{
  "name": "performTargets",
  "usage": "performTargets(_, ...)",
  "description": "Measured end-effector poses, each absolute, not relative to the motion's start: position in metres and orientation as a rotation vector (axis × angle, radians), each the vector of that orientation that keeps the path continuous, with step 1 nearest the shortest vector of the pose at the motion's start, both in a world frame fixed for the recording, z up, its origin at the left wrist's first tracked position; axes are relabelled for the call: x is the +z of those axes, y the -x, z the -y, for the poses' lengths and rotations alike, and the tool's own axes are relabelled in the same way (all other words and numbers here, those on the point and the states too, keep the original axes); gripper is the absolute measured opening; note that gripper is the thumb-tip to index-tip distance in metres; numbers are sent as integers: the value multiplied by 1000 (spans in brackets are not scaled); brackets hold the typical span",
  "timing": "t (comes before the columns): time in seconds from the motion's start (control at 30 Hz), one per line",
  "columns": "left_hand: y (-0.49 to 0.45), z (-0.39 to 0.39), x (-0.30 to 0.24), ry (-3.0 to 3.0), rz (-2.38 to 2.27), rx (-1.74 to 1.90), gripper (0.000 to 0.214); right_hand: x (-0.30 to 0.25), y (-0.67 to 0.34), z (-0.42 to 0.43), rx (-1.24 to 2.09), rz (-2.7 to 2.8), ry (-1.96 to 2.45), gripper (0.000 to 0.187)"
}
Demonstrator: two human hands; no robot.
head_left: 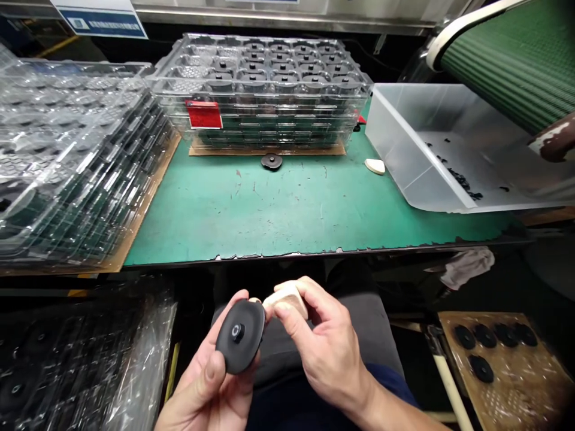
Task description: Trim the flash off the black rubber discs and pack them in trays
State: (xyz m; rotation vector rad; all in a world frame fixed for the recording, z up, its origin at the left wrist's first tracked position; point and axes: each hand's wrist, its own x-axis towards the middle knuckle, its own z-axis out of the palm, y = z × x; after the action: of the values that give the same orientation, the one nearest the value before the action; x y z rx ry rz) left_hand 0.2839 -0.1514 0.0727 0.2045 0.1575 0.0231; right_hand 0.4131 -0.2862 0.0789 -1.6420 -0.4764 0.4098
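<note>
- Disc (240, 336), black and round with a raised hub at its centre, is held below the table edge, over the lap, well apart from the trays.
- Left hand (211, 383) is closed on the disc: the thumb is pressed on its lower face and the fingers are wrapped behind it.
- Right hand (326, 347) is curled around a cream block (287, 297), which is pinched between thumb and fingers; the block's end is set against the disc's upper right rim.
- Green mat (291, 209) is seen beyond the hands, its near edge chipped; 1 loose black disc (271, 160) and 1 cream piece (374, 166) are laid on it.
- Stack of clear trays (265, 90), loaded with black parts and marked by a red label (203, 114), is stood at the back of the mat; a second stack (67, 161) is placed at the left.
- Clear bin (395, 137), with black scraps inside, is placed at the right, beside a green belt (516, 60).
- Board (516, 389) at lower right is set with 5 black discs.
</note>
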Motion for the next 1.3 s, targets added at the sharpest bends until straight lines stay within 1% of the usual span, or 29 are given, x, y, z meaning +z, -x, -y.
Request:
performTargets(0.03,-285,150,75,-232,-187,37,52,75,-410,289,413,465,1646,22)
performTargets(0.1,-288,148,80,-294,-256,87,51,71,-402,293,413,488,1652,46)
performTargets(0.13,-290,149,83,-329,-300,108,50,70,-400,294,415,535,1652,54)
performTargets(0.2,-292,151,89,-389,-400,132,48,72,-397,295,395,660,1636,58)
performTargets(0.37,-294,158,98,-479,-587,171,50,83,-404,289,328,822,1530,49)
performTargets(0.47,-294,161,100,-539,-645,194,56,83,-402,289,276,848,1544,52)
performTargets(0.57,-297,161,102,-622,-700,238,55,76,-389,298,115,925,1615,59)
performTargets(0.6,-298,160,103,-643,-718,258,54,72,-384,302,91,972,1655,56)
performTargets(0.63,-299,159,103,-660,-735,274,53,68,-378,306,97,1011,1695,47)
performTargets(0.7,-302,158,104,-672,-754,293,51,61,-369,313,189,1042,1750,21)
performTargets(0.73,-302,157,104,-670,-751,295,51,58,-367,314,222,1053,1751,14)
performTargets(0.77,-302,156,104,-665,-741,294,52,57,-366,315,212,1064,1735,14)
performTargets(0.8,-301,155,102,-656,-724,289,53,57,-367,315,156,1072,1701,20)
performTargets(0.87,-298,153,97,-601,-655,266,54,63,-374,312,58,1068,1625,41)
performTargets(0.9,-295,151,93,-555,-599,244,56,68,-378,310,44,1040,1589,46)
performTargets(0.93,-293,150,89,-497,-526,220,57,73,-383,308,72,980,1567,44)
performTargets(1.03,-287,147,77,-312,-298,139,62,87,-392,305,233,774,1554,24)
performTargets(1.1,-285,148,72,-233,-215,99,64,92,-394,304,281,681,1565,17)
performTargets(1.23,-285,155,71,-137,-216,70,52,95,-393,302,250,679,1603,16)
performTargets(1.3,-285,156,72,-135,-221,73,51,95,-393,300,221,670,1639,22)
